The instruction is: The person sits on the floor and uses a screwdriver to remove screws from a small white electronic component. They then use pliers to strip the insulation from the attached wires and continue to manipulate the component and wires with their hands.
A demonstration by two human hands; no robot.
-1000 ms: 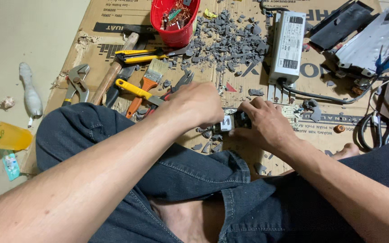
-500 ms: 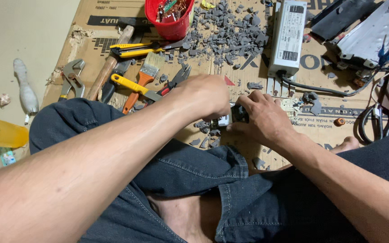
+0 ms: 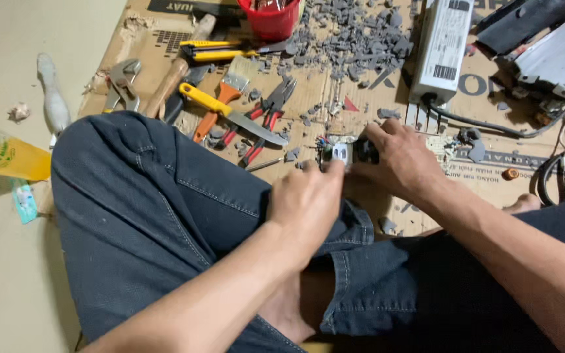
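Electronic module (image 3: 342, 153), small, probably a wired circuit part, pinched at its right end by right hand (image 3: 397, 160); left hand (image 3: 308, 202) fingertips (image 3: 335, 168) close on its near-left edge.

Floor (image 3: 8, 39): lying pale beige and smooth, showing at the left, lit evenly from above.
Cardboard sheet (image 3: 361, 98): lying flattened over the floor, printed, torn at its upper left corner, serving as the work surface.
Grey rubble (image 3: 354, 33): spreading in small chips across the cardboard's upper middle.
Red tub (image 3: 269, 19): standing at the top edge, beside the rubble.
Hand tools (image 3: 230, 98): lying scattered left of centre, yellow and red handles among them.
White metal box (image 3: 443, 49): lying upper right, a black cable trailing from it.
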